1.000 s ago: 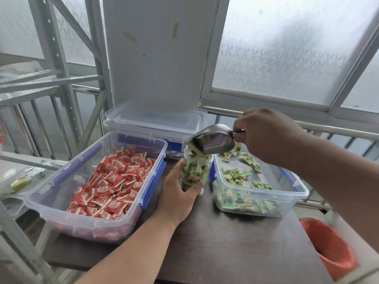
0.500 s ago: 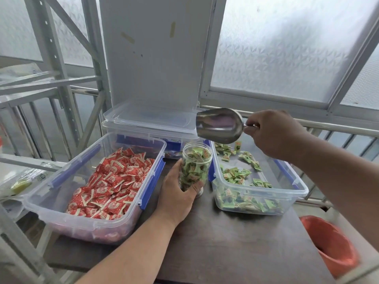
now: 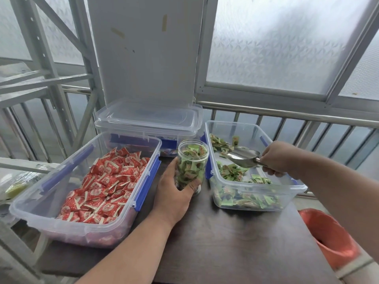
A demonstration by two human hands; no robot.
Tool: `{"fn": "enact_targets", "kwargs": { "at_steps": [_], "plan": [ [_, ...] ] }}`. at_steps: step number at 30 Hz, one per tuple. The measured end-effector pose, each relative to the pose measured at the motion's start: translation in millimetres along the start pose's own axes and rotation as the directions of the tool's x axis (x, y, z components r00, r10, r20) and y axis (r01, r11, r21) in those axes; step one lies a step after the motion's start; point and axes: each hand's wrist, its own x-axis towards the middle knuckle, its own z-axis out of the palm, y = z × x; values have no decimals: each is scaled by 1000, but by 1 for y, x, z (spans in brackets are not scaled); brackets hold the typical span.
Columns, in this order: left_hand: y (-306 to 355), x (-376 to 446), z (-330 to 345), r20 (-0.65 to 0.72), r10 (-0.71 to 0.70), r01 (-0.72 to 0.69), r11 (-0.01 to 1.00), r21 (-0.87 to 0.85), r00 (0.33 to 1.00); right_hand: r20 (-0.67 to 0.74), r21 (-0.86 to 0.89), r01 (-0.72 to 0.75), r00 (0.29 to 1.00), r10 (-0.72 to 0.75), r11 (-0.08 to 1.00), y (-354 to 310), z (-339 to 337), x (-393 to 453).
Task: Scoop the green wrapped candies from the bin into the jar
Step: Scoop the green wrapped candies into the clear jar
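Observation:
A clear plastic jar (image 3: pixel 192 160) stands upright on the dark table, filled nearly to the rim with green wrapped candies. My left hand (image 3: pixel 174 193) is wrapped around its lower part. To its right sits a clear bin (image 3: pixel 254 203) with blue clips, holding green wrapped candies (image 3: pixel 231 173) scattered over its floor. My right hand (image 3: pixel 281 158) grips the handle of a metal scoop (image 3: pixel 243 157), which is lowered inside the bin with its mouth pointing left toward the candies. The scoop looks empty.
A larger clear bin (image 3: pixel 86 232) of red wrapped candies (image 3: pixel 104 187) stands at the left. Stacked lidded containers (image 3: pixel 147 121) sit behind the jar against a white board. An orange bucket (image 3: pixel 330 236) is below the table's right edge. Metal railings and a shelf frame surround the table.
The scoop tipped its candies into the jar, lifted away empty, then my right hand lowered it into the green candy bin. My left hand kept holding the jar.

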Motion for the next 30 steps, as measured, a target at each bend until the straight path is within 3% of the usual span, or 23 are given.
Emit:
{"fn": "enact_targets", "kwargs": {
  "at_steps": [6, 10, 18, 23, 28, 30],
  "plan": [
    [-1, -1, 1, -8, -12, 12, 1000, -3, 1000, -99, -232, 67, 991, -92, 970, -13, 7, 16],
    [-4, 1, 1, -1, -13, 13, 1000, -9, 1000, -101, -440, 88, 984, -146, 894, -26, 16, 41],
    [-6, 1, 0, -32, -13, 13, 1000, -13, 999, -129, -451, 156, 963, -237, 879, -42, 36, 74],
    [-8, 0, 1, -28, -4, 4, 1000, -14, 1000, 40, -521, 140, 989, -140, 842, -36, 62, 86],
    [-5, -1, 2, -20, -29, 29, 1000, -11, 999, -3, -521, 174, 979, -205, 836, -29, 61, 97],
    [-4, -2, 2, -19, -35, 35, 999, -6, 999, -80, -470, 152, 974, -213, 869, -28, 58, 103]
  ]
}}
